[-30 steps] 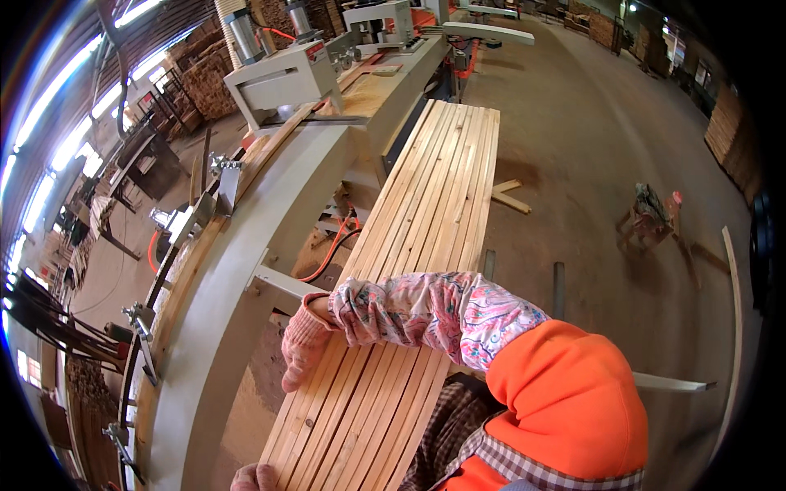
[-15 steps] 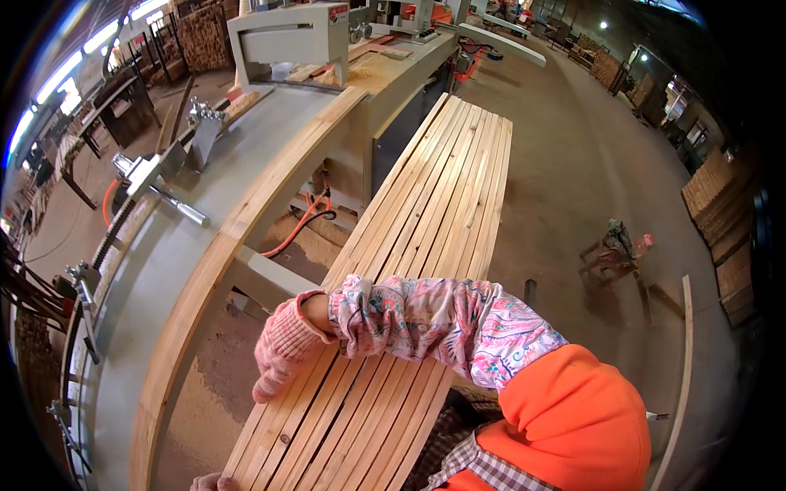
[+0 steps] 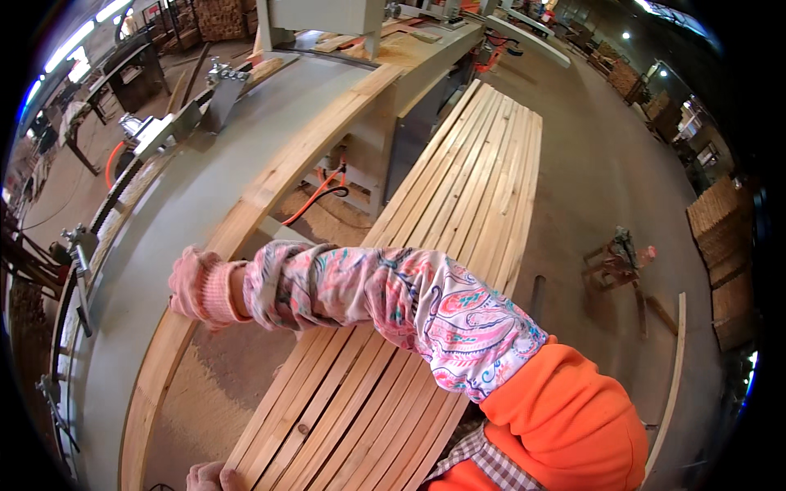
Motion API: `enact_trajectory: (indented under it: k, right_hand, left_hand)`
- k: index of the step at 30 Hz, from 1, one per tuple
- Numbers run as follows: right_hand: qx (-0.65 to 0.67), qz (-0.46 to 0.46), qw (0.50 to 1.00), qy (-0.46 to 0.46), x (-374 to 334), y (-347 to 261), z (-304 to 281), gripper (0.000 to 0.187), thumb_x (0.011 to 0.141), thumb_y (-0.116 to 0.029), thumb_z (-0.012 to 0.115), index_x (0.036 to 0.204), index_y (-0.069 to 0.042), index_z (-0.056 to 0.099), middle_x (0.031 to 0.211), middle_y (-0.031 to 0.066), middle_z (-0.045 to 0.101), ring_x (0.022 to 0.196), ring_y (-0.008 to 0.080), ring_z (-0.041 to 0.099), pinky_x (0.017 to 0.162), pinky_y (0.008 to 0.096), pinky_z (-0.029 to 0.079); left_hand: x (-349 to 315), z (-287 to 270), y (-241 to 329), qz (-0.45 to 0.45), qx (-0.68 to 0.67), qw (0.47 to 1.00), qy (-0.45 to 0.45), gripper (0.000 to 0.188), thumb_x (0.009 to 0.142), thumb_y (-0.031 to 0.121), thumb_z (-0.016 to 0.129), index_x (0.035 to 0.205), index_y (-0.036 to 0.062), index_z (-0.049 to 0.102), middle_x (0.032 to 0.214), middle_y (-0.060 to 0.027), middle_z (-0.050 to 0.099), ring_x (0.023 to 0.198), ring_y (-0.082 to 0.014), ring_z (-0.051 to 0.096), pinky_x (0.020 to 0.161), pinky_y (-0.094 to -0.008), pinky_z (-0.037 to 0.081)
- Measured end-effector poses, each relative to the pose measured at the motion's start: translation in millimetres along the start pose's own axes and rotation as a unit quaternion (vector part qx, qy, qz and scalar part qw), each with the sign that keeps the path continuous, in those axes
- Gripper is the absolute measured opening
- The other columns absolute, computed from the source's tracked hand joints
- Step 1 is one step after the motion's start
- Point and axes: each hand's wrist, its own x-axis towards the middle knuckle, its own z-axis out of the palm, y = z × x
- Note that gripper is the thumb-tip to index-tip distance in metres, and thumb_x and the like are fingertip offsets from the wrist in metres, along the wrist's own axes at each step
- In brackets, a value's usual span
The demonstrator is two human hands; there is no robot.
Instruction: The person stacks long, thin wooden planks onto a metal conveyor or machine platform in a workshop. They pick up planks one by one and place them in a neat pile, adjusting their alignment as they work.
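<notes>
A long wooden plank (image 3: 282,182) lies along the near edge of the grey machine table (image 3: 270,123). My right hand (image 3: 205,288), in a pink knitted glove, has its fingers curled over this plank; the fingertips are partly hidden. The right forearm, in a flowered sleeve cover over an orange sleeve, crosses above a stack of narrow wooden strips (image 3: 458,192) laid side by side. At the lower edge, my left hand (image 3: 214,477) shows only bent fingers, closed against the left side of the strips; the rest is out of the picture.
Metal clamps (image 3: 151,135) stand along the table's far side. A grey machine housing (image 3: 319,20) rises at its far end, with sawdust around it. An orange hose (image 3: 315,200) hangs under the table. Stacked wood (image 3: 720,217) and a small stand (image 3: 618,262) are at the right.
My right hand has moved left from the strips onto the long plank, its arm now stretched further across. The left hand stays by the strips. The view has shifted slightly.
</notes>
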Motion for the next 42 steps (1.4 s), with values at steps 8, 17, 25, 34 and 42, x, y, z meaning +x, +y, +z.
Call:
enact_trajectory:
  k: [8, 17, 25, 34, 42]
  right_hand:
    - [0.049, 0.035, 0.997, 0.039, 13.9, 0.3, 19.4, 0.048, 0.100, -0.025, 0.059, 0.147, -0.025, 0.051, 0.133, 0.0081, 0.067, 0.121, 0.0289, 0.065, 0.100, 0.0510, 0.048]
    - [0.287, -0.028, 0.951, -0.114, -47.1, 13.7, -1.0, 0.043, 0.088, -0.039, 0.061, 0.125, -0.019, 0.073, 0.107, 0.0077, 0.076, 0.102, 0.0246, 0.071, 0.087, 0.0404, 0.057]
    - [0.382, -0.050, 0.918, -0.093, -115.8, -12.1, -4.4, 0.067, 0.091, -0.073, 0.054, 0.123, -0.017, 0.075, 0.108, 0.0119, 0.076, 0.106, 0.0293, 0.070, 0.094, 0.0426, 0.052]
    - [0.435, -0.065, 0.890, -0.118, -127.7, -19.5, -1.5, 0.073, 0.092, -0.072, 0.054, 0.122, -0.009, 0.074, 0.119, 0.0147, 0.073, 0.113, 0.0324, 0.066, 0.100, 0.0434, 0.049]
    - [0.448, -0.056, 0.885, -0.113, -123.2, -6.1, 6.1, 0.065, 0.091, -0.067, 0.061, 0.121, -0.010, 0.075, 0.110, 0.0128, 0.076, 0.105, 0.0279, 0.070, 0.093, 0.0399, 0.052]
  left_hand:
    - [-9.5, 16.7, -24.1, -0.021, -0.014, 0.996, 0.084, 0.029, 0.102, 0.028, 0.053, 0.095, 0.0051, 0.069, 0.098, -0.0165, 0.069, 0.099, -0.0358, 0.068, 0.083, -0.0431, 0.055]
    - [-13.3, 25.4, -29.6, -0.027, 0.102, 0.988, 0.110, 0.045, 0.101, 0.032, 0.056, 0.137, 0.0054, 0.062, 0.150, -0.0205, 0.050, 0.140, -0.0396, 0.044, 0.116, -0.0475, 0.037]
    - [-12.1, 30.6, -47.4, -0.067, 0.144, 0.983, 0.098, 0.062, 0.098, 0.038, 0.057, 0.152, 0.0081, 0.046, 0.156, -0.0194, 0.043, 0.147, -0.0418, 0.032, 0.122, -0.0516, 0.026]
    - [-13.8, 22.3, -40.1, -0.147, 0.070, 0.986, 0.020, 0.048, 0.099, 0.042, 0.054, 0.127, 0.0044, 0.067, 0.119, -0.0208, 0.069, 0.116, -0.0379, 0.059, 0.102, -0.0461, 0.045]
    - [-14.4, 28.7, -41.1, -0.117, 0.074, 0.989, 0.058, 0.046, 0.101, 0.039, 0.052, 0.124, 0.0021, 0.067, 0.117, -0.0183, 0.068, 0.110, -0.0385, 0.061, 0.098, -0.0468, 0.048]
